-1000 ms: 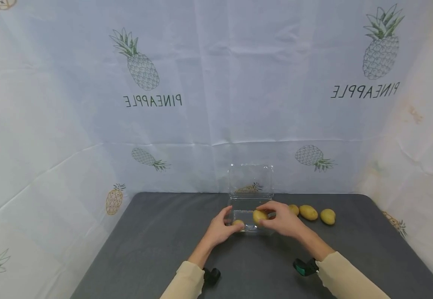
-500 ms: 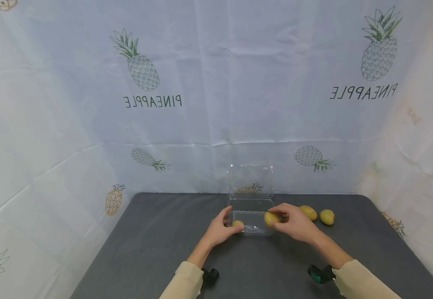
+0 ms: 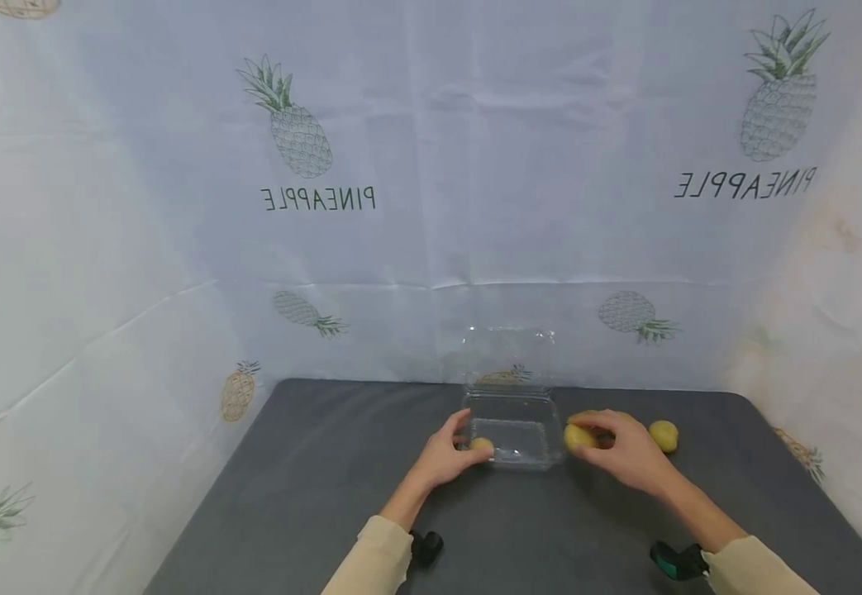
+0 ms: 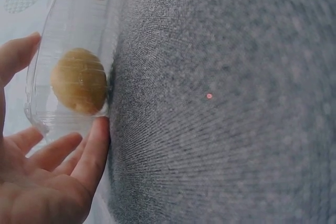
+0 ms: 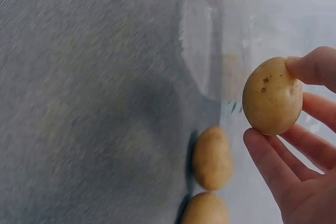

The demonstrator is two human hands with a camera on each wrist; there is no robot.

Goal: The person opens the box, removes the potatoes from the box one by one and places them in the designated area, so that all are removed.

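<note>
In the head view a clear plastic clamshell container (image 3: 554, 442) stands with its lid raised at the back. One potato (image 4: 80, 81) lies inside at its left end. My left hand (image 3: 440, 456) rests at that end, thumb near the front corner and fingers fairly straight against the plastic. Just past the container's right edge, my right hand (image 3: 627, 453) holds another potato (image 5: 273, 96) between thumb and fingertips, above the table. That potato has small dark specks. More potatoes lie on the table to the right, some partly hidden behind my right hand in the head view.
The dark grey table (image 3: 527, 529) carries a loose potato (image 3: 664, 435) at the right. Two potatoes, one of them whole in view (image 5: 212, 158), lie in line past the container. White pineapple-printed cloth (image 3: 431, 207) hangs behind and at both sides.
My right hand has moved right with its potato, from above the container to beyond its right edge. My left hand stays at the container's left end. The head view has shifted slightly.
</note>
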